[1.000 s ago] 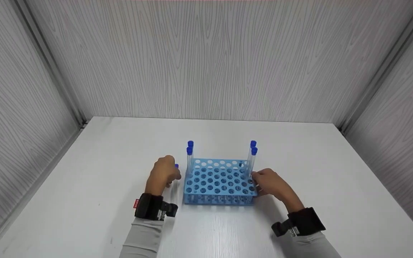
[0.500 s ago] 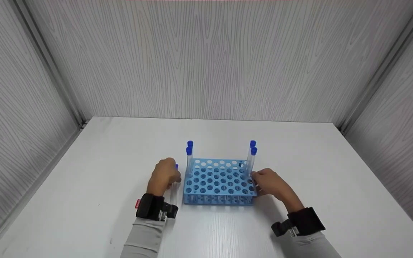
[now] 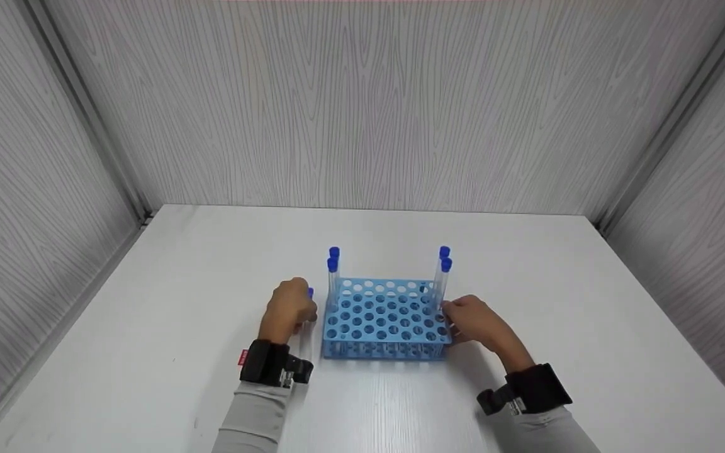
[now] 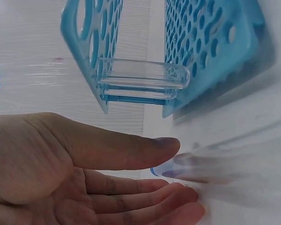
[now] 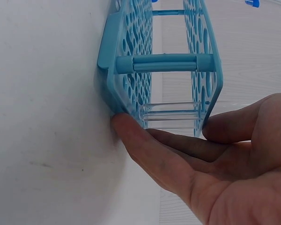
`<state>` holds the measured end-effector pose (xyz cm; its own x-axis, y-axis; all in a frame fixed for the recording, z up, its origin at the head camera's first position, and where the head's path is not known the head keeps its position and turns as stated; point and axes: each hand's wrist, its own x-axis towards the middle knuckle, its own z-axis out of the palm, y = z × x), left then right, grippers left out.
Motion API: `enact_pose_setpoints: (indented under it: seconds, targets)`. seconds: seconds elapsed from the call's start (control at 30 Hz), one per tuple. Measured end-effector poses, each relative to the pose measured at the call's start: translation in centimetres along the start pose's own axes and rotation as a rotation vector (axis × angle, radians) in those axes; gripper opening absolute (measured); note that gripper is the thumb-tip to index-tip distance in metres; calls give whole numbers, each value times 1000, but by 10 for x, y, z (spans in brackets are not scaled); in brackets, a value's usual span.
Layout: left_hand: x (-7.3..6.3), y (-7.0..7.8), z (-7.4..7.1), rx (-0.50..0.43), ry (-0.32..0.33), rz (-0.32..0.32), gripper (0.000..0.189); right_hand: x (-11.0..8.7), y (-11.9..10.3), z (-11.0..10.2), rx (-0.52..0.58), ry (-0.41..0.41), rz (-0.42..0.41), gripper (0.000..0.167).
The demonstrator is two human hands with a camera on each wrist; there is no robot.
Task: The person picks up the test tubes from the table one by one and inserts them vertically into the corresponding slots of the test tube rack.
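Note:
A light-blue test tube rack (image 3: 387, 342) stands with blue-capped clear test tubes upright at its left and right ends. My right hand (image 3: 474, 319) holds the rack's right end; in the right wrist view the thumb (image 5: 232, 124) is at the upper plate and a fingertip (image 5: 124, 124) at the lower one. Left of the rack, a loose capped test tube (image 3: 306, 343) lies on the table, its blue cap (image 4: 155, 171) showing past the thumb in the left wrist view. My left hand (image 3: 287, 307) is right over this tube, fingers fairly straight, thumb and fingertips apart on either side of it.
The white table (image 3: 400, 402) reaches back to a grey wood-grain panel (image 3: 369, 107), with more panels on both sides. Upright tubes such as the front right one (image 3: 443, 283) stick up well above the rack.
My left hand has come down slightly toward the loose tube, its thumb and fingers nearer together. My right hand and the rack stay in place.

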<state>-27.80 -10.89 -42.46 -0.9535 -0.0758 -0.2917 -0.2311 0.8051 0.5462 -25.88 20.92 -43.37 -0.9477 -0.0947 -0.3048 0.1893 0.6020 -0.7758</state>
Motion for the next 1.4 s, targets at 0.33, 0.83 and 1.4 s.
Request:
enact_pose_setpoints:
  seconds: [0.33,0.83,1.4]
  targets:
    - [0,0,1,-49,-15,-33,32,-1,-1,0,3,2,-2,42]
    - [1,2,0,-27,-23,-50,30,-3,-3,0,8,-9,-15,43]
    - [3,2,-1,-6,-33,-55,31,-1,0,0,10,-5,-10,43]
